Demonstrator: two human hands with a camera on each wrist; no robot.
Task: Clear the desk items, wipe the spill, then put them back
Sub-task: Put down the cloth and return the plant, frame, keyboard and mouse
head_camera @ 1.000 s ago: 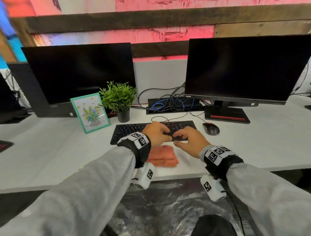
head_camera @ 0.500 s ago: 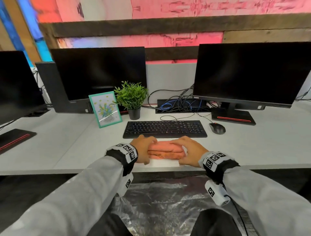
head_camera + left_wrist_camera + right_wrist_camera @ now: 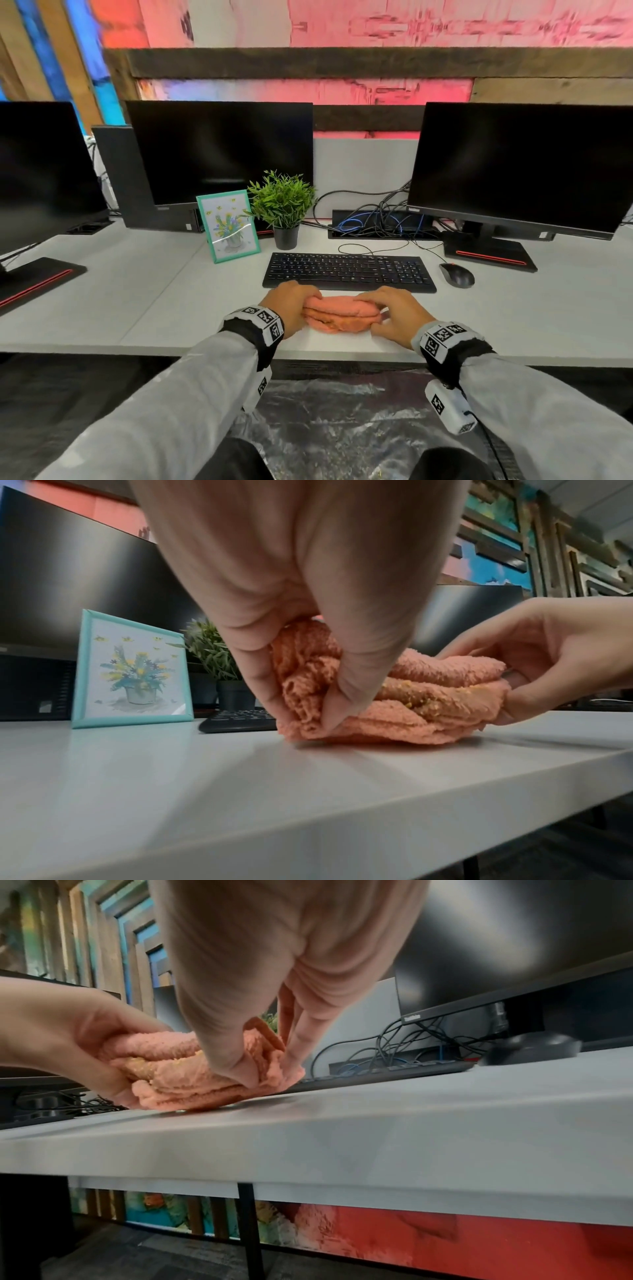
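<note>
A folded salmon-pink cloth (image 3: 340, 313) lies on the white desk (image 3: 137, 308) just in front of the black keyboard (image 3: 347, 270). My left hand (image 3: 291, 306) pinches its left end, thumb and fingers curled into the folds (image 3: 308, 691). My right hand (image 3: 390, 313) grips the right end (image 3: 246, 1066). Yellowish crumbs cling to the cloth's fold (image 3: 421, 696). A black mouse (image 3: 457, 274) sits right of the keyboard. A teal picture frame (image 3: 227, 226) and a small potted plant (image 3: 282, 205) stand behind the keyboard's left end.
Two dark monitors (image 3: 219, 150) (image 3: 520, 164) stand at the back, with a third (image 3: 44, 171) at the far left. Tangled cables (image 3: 376, 222) fill a tray behind the keyboard. The desk's front edge (image 3: 342, 356) runs just below my wrists.
My hands left the keyboard and came back to the cloth, taking hold of it at both ends. The view has also shifted left and back.
</note>
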